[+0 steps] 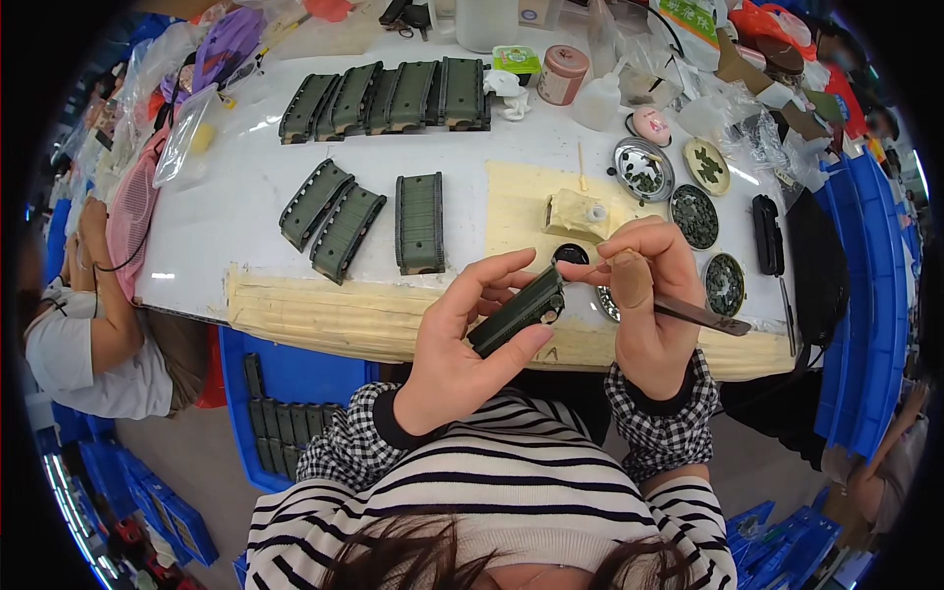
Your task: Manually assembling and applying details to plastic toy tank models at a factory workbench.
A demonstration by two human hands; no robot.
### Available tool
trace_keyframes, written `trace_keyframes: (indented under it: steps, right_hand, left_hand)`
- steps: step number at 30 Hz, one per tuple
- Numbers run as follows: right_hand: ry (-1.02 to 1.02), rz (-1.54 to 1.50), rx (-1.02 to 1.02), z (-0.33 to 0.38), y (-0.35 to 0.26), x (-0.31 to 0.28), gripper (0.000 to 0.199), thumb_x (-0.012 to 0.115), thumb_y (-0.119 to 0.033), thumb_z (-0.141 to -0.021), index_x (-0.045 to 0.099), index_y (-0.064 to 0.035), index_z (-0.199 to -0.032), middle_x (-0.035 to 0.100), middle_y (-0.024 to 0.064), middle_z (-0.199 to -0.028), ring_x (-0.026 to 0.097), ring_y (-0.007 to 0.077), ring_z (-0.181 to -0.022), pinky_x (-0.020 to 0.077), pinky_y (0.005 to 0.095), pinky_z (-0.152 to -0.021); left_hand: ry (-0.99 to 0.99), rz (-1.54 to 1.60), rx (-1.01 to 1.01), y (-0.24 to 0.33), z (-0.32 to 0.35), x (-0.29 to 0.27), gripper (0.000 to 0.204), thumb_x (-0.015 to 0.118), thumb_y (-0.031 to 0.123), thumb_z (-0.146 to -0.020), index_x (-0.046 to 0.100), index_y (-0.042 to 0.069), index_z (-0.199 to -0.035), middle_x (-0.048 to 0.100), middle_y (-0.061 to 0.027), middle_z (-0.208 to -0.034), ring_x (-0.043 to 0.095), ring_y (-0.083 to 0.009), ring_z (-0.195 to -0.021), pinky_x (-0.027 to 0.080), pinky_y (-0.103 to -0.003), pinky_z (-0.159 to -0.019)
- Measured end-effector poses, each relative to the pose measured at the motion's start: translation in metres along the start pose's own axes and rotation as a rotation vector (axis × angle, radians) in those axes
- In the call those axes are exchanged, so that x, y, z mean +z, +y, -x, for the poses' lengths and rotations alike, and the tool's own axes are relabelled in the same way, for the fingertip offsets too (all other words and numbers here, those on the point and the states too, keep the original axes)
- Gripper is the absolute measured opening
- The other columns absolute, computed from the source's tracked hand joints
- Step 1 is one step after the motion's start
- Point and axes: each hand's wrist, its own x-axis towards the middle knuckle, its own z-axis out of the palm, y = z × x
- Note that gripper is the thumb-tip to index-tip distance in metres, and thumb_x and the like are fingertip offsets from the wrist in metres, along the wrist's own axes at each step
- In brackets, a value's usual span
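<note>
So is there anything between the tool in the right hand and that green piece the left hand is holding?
Nothing visible. The left hand grips the green piece above the table edge, and the right hand brings the dark tool in at its end. The tool's tip is hidden behind the fingers.

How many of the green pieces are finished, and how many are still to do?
I can't tell for sure. A row of green track pieces lies at the table's far side and three more lie nearer, perhaps finished. The left hand holds one piece while the right hand works its end with tweezers. More wait in the blue bin.
</note>
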Motion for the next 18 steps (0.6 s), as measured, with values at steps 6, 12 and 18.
trace_keyframes:
  steps: [6,12,18]
  right_hand:
    - [0.009,0.006,0.001,0.001,0.001,0.001,0.021,0.051,-0.016,-0.098,0.050,0.0037,-0.103,0.051,0.0079,-0.097,0.060,0.0115,-0.084,0.0568,0.0322,-0.083]
    - [0.053,-0.017,-0.038,0.000,0.003,0.000,0.019,0.050,-0.014,-0.098,0.050,0.0045,-0.104,0.052,0.0081,-0.096,0.063,0.0136,-0.085,0.0568,0.0298,-0.079]
    - [0.288,0.609,-0.178,-0.020,0.014,-0.020,0.008,0.057,-0.004,-0.093,0.059,0.0034,-0.095,0.055,0.0085,-0.088,0.057,0.0130,-0.062,0.0496,0.0239,-0.060]
  left_hand:
    - [0.001,-0.002,-0.003,0.000,0.001,0.000,0.058,0.068,0.003,-0.082,0.043,0.001,-0.135,0.057,-0.0104,-0.115,0.055,-0.0144,-0.100,0.045,-0.028,-0.088]
    - [-0.004,0.026,-0.005,0.001,0.001,-0.001,0.058,0.067,0.003,-0.083,0.041,0.001,-0.135,0.057,-0.0112,-0.115,0.055,-0.0146,-0.101,0.045,-0.029,-0.089]
    - [0.006,0.040,-0.011,-0.003,0.003,-0.002,0.057,0.066,0.003,-0.084,0.041,0.001,-0.135,0.058,-0.0117,-0.115,0.056,-0.0149,-0.102,0.045,-0.030,-0.091]
